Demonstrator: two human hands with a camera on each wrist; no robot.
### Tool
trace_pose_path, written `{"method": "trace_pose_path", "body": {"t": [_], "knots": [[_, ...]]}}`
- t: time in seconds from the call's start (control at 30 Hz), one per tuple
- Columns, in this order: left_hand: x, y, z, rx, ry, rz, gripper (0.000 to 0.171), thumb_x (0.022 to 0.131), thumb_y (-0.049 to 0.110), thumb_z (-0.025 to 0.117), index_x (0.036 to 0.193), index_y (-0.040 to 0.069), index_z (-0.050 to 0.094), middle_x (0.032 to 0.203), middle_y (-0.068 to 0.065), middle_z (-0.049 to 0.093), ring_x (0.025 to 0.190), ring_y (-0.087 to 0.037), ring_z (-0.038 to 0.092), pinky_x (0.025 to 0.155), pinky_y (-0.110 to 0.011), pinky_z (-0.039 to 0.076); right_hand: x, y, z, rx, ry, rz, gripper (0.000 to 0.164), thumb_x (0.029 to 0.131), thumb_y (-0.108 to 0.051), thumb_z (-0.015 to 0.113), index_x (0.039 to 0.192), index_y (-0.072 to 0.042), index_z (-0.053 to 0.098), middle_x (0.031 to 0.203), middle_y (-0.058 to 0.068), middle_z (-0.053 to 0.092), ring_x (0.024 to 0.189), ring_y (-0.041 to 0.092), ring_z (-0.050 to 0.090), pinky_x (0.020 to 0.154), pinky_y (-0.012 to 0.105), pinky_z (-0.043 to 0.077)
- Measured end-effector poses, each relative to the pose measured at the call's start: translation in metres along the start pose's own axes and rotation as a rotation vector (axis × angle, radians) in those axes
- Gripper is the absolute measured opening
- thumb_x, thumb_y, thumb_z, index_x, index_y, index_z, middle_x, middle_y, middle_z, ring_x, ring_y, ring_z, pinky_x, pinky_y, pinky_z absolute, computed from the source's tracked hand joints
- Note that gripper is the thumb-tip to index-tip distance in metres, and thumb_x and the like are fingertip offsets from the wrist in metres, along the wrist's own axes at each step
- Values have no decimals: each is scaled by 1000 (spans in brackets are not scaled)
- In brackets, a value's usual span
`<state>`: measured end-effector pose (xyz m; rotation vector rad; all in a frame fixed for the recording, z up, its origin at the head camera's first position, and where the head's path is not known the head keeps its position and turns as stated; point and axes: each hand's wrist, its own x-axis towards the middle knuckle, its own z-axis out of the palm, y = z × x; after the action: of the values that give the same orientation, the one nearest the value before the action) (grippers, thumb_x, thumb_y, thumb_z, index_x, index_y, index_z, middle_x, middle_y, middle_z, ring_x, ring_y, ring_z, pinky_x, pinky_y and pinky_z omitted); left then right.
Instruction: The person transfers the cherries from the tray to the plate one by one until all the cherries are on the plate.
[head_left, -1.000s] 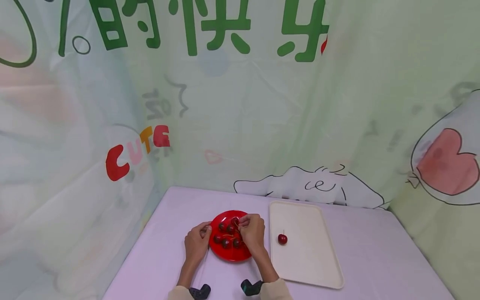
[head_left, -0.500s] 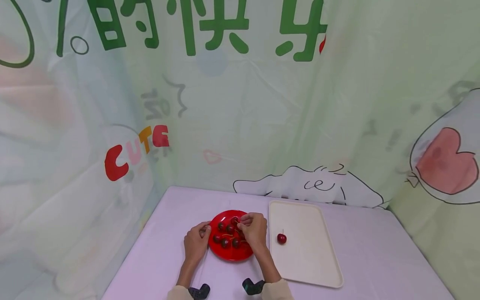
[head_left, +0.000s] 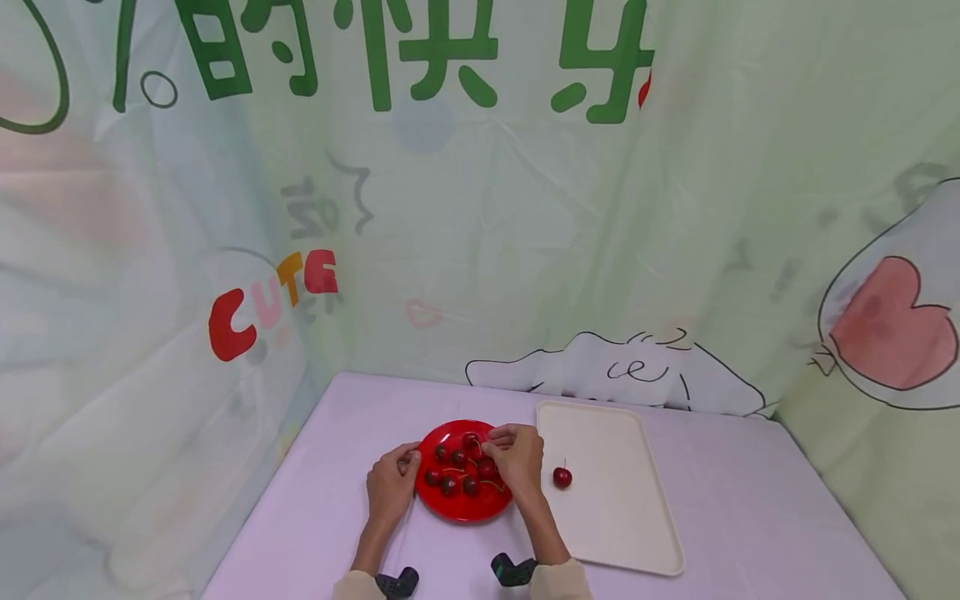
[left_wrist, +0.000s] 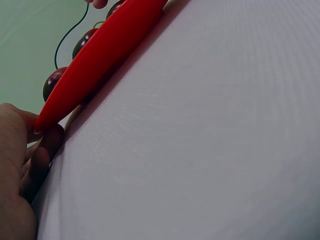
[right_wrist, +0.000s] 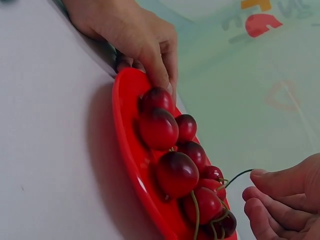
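Note:
A red plate [head_left: 465,512] holds several dark red cherries [right_wrist: 177,174] with thin stems. My left hand [head_left: 391,483] grips its left rim, thumb above and fingers beneath, as the left wrist view shows. Over the plate's right side is my right hand [head_left: 519,460], its thumb and fingertips at the end of a cherry stem [right_wrist: 239,176], pinching it. The stem's cherry still sits among the others. Part of the plate's right edge is hidden behind the right hand in the head view.
Right of the plate lies a cream rectangular tray [head_left: 611,517] with one cherry [head_left: 562,477] on its left side. A pale lilac cloth [head_left: 757,500] covers the table. Printed curtains [head_left: 510,250] stand at the back and sides.
My right hand has shifted slightly to the right, uncovering more cherries on the plate's right side. The left hand has stayed at the rim.

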<state>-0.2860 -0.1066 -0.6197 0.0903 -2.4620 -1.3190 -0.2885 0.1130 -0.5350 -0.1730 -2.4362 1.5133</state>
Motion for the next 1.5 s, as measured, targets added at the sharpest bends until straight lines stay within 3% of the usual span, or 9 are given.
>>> {"method": "trace_pose_path", "body": {"t": [0.3, 0.6, 0.9, 1.0, 1.27, 1.5], "knots": [[0, -1, 1, 17, 3, -2, 25, 107, 21, 70, 129, 13, 81, 94, -2, 80, 61, -7, 55, 63, -24, 43, 10, 11, -19, 18, 51, 10, 11, 92, -2, 85, 102, 2, 84, 93, 19, 83, 85, 29, 81, 82, 41, 67], [0, 2, -4, 16, -18, -7, 26, 108, 20, 69, 130, 11, 80, 94, -4, 80, 60, -8, 54, 62, -24, 42, 20, 22, -42, 35, 84, 20, 7, 95, -5, 82, 98, 1, 84, 91, 19, 83, 79, 22, 79, 68, 18, 57], [-1, 3, -4, 21, -18, -14, 27, 108, 21, 69, 132, 11, 79, 98, -6, 81, 62, -8, 54, 65, -24, 42, 24, 42, -66, 103, 94, 14, 14, 102, 0, 72, 110, 5, 82, 99, 24, 83, 91, 41, 80, 70, 11, 53], [-1, 3, -3, 13, -19, -11, 28, 108, 20, 69, 132, 10, 79, 98, -6, 81, 61, -9, 55, 64, -24, 43, 25, 48, -74, 111, 102, 8, 16, 102, 4, 68, 113, 6, 81, 101, 26, 82, 92, 38, 80, 72, 10, 53], [-1, 1, -2, 25, -23, -33, 27, 108, 21, 69, 132, 13, 79, 99, -4, 81, 66, -10, 55, 68, -25, 42, 27, 68, -89, 63, 58, -81, 21, 101, 13, 63, 112, 7, 80, 104, 24, 83, 95, 35, 81, 78, 10, 55], [0, 2, -1, 21, -20, -23, 26, 108, 20, 69, 130, 12, 80, 97, -5, 81, 67, -11, 54, 68, -26, 41, 30, 85, -98, -78, 42, -121, 27, 96, 16, 65, 106, -1, 83, 102, 15, 84, 97, 31, 79, 83, 16, 53]]}}
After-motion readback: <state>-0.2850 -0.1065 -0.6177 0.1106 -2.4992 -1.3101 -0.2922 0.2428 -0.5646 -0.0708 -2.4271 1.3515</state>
